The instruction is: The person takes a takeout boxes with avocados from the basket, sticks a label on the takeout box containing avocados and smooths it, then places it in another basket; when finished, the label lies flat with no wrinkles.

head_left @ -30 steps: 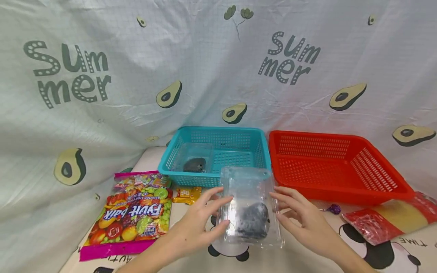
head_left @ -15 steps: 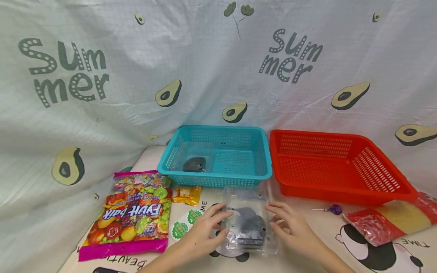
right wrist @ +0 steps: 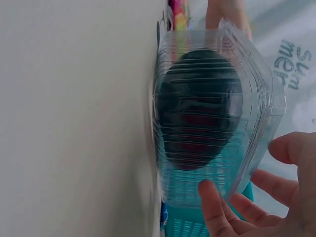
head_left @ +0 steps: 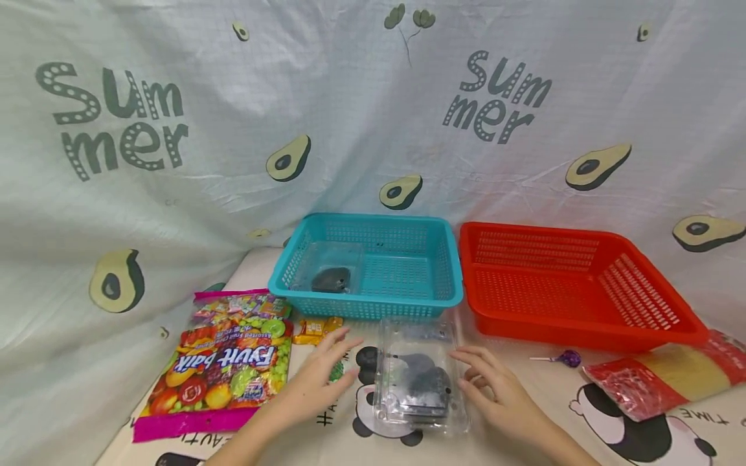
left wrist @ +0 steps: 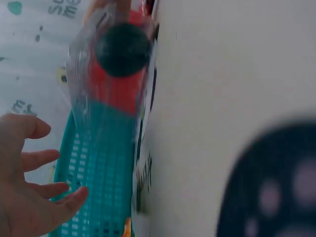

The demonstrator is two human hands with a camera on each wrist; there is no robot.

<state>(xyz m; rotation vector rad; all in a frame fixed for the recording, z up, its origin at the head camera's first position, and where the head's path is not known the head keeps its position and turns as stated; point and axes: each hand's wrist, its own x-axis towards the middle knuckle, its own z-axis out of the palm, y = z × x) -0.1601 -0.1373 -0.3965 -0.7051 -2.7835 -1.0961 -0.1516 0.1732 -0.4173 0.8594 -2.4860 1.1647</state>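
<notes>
A clear plastic clamshell box (head_left: 416, 336) with a dark, egg-shaped fruit (head_left: 428, 388) inside lies on the table; the right wrist view shows the fruit (right wrist: 200, 108) through the ribbed plastic. My left hand (head_left: 315, 385) is apart from the box's left side, its fingers spread and holding nothing. In the left wrist view that hand (left wrist: 29, 182) has a gap between its fingertips and the box (left wrist: 81, 94). On the other side, my right hand (head_left: 495, 391) touches the box's right edge with loosely bent fingers (right wrist: 212, 207), without wrapping round it.
Behind the box stands a turquoise basket (head_left: 367, 305) holding a similar clear box (head_left: 355, 259). A red basket (head_left: 553, 333) stands beside it. Left are a fruit candy bag (head_left: 221, 375) and an orange packet (head_left: 311, 331). A lollipop (head_left: 568, 358) and red-and-yellow packet (head_left: 670, 375) lie right.
The clear box has come down from a tilted hold to lying on the table. My left hand has let go and moved left; the right hand stays at its side.
</notes>
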